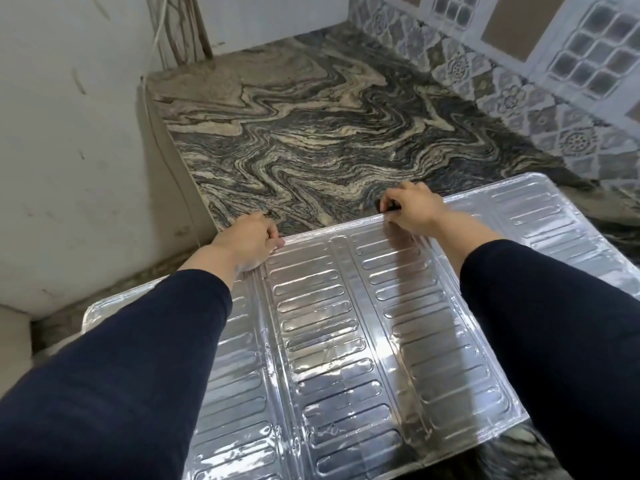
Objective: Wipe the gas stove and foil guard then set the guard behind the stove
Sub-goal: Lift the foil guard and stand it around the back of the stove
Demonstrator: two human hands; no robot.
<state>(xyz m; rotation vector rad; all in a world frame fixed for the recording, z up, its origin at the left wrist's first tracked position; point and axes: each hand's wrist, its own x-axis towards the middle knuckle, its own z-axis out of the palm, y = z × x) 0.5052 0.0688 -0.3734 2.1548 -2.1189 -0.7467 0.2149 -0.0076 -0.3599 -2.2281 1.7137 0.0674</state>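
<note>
On the marble counter (311,133), two hands, left (247,242) and right (410,209), fingers clenched on one foil guard's (346,341) far edge.

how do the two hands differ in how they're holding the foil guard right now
The left hand grips the far edge of the foil guard near its left fold, lower in the picture; the right hand grips the same edge further right and higher up. The left hand's fingers curl under the edge; the right hand's fingertips pinch on top of it. Both wear dark sleeves and hold the guard over the marble counter.
</note>
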